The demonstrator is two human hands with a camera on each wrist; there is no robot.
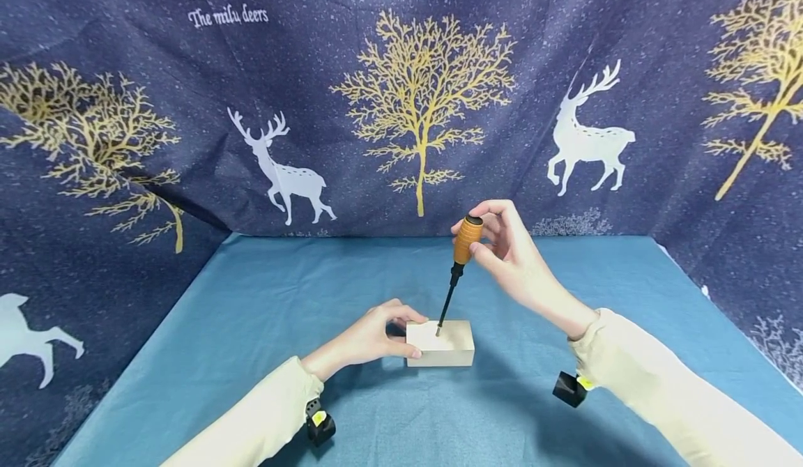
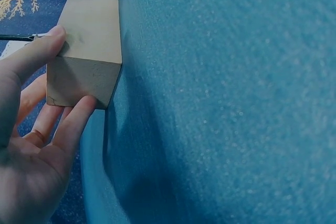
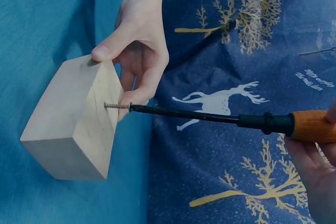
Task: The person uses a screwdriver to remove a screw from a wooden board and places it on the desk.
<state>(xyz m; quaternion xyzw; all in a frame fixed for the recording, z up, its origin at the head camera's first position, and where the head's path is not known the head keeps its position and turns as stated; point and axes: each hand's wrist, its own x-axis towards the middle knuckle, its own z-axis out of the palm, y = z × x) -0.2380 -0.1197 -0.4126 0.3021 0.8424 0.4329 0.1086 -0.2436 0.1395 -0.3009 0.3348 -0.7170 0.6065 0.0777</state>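
A pale wooden block (image 1: pixel 440 357) lies on the blue cloth, and my left hand (image 1: pixel 370 334) grips its left end between thumb and fingers. From the block's top face a screw (image 3: pixel 116 106) sticks out, its threads partly showing. The black shaft of a screwdriver (image 1: pixel 464 244) runs down to the screw head, its tip touching it. My right hand (image 1: pixel 505 251) holds the orange-brown handle with thumb and fingers near its black end cap. In the left wrist view, the thumb and fingertips press against the block (image 2: pixel 89 30); the screw itself is hidden there.
Blue cloth (image 1: pixel 263 300) covers the table under the block. Behind it hangs a dark blue backdrop (image 1: pixel 370 174) printed with white deer and golden trees. A small black device (image 1: pixel 569 389) sits at the right wrist, and another black device (image 1: pixel 320 429) at the left.
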